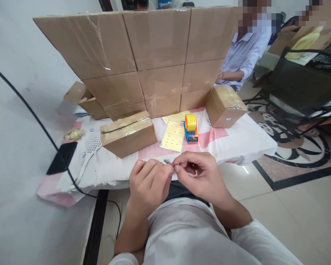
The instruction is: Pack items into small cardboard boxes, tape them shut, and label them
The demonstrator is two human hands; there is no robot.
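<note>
Just in front of my body, both hands meet at the fingertips over the table's near edge. My left hand (151,184) is closed, its thumb and forefinger pinched together. My right hand (200,175) pinches against it, the other fingers curled. Between the fingertips a small thin greyish piece (167,161) sticks out; most of it is hidden and I cannot make out its kind. Beyond the hands lie yellow dotted sheets (173,136) and a tape dispenser (191,129) with a yellow roll. A taped cardboard box (128,136) lies to the left of the sheets.
Stacked cardboard boxes (160,44) form a wall at the back. Another box (226,106) stands at the right end of the cloth-covered table (245,136). A black phone (62,158) and a cable (24,101) are at the left. A person in a light shirt (249,51) sits behind.
</note>
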